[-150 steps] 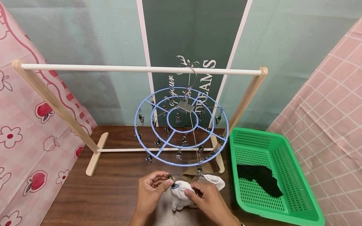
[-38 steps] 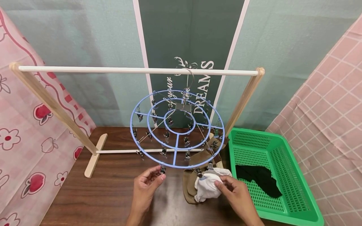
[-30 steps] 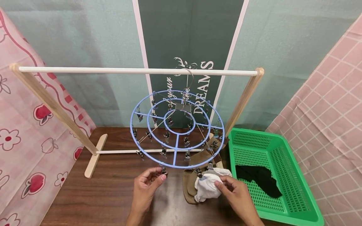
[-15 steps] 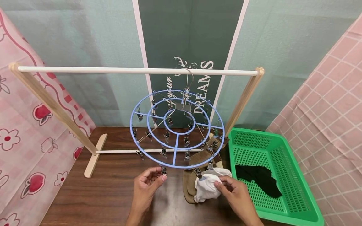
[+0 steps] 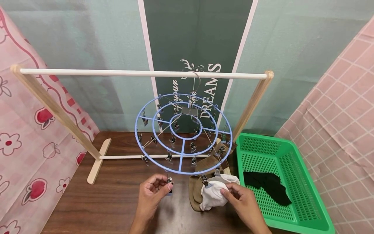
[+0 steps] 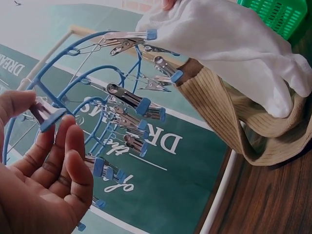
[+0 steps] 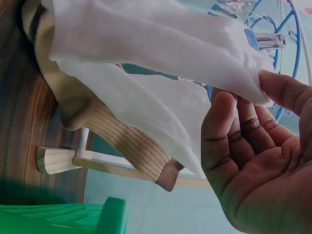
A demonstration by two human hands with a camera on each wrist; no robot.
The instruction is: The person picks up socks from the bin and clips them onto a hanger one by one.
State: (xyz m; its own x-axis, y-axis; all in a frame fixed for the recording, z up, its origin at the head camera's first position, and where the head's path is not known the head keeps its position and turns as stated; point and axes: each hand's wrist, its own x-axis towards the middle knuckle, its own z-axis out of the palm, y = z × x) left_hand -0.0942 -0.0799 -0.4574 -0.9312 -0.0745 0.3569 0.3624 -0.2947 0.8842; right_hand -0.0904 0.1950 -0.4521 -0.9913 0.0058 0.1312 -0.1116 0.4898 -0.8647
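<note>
My left hand point(image 5: 152, 193) pinches an empty metal clip point(image 6: 46, 114) with blue tips between thumb and fingers. That clip belongs to the round blue drying hanger point(image 5: 183, 152), at its near edge. My right hand point(image 5: 243, 201) pinches the loose edge of a white sock point(image 5: 214, 195), thumb on the near side. Another clip point(image 5: 204, 180) of the hanger bites the sock's other corner. Behind it a second white sock point(image 7: 141, 107) hangs. Brown ribbed socks point(image 6: 209, 97) hang beside the white ones, their ends low over the table.
The hanger's hook sits on the white top rail point(image 5: 117, 72) of a wooden stand point(image 5: 58, 110). Several unused clips dangle from the rings. At the right, a green basket point(image 5: 292, 214) holds a black cloth item point(image 5: 267, 187). Dark wood table point(image 5: 96, 208) lies beneath.
Since five seconds ago the hanger has turned and the white sock has shifted right. My left hand has left the sock's clip for another one, which now tips downward in its fingers.
</note>
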